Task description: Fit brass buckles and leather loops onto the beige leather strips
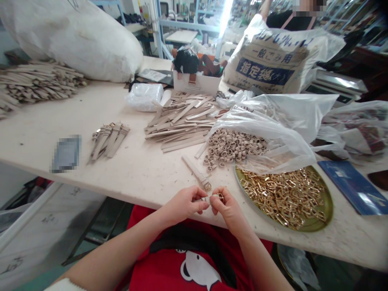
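Near the table's front edge, my left hand (185,205) pinches a short beige strap (206,199). My right hand (226,207) grips the same strap at its other end, where a small gold buckle (221,197) shows by the fingers. Part of the strap is hidden in both hands. Just beyond them lies another beige strap (194,168) with a gold buckle at its near end. Small beige loops (230,145) spill from a clear plastic bag (281,125). To the right, a round tray (329,202) holds a heap of gold buckles (281,196).
Loose beige strips (182,121) are piled mid-table. A small bundle of buckled straps (109,139) lies left, near a blurred flat object (66,153). A white box (197,83), large sacks (273,60) and a blue booklet (354,188) surround the work. A person (291,20) is behind.
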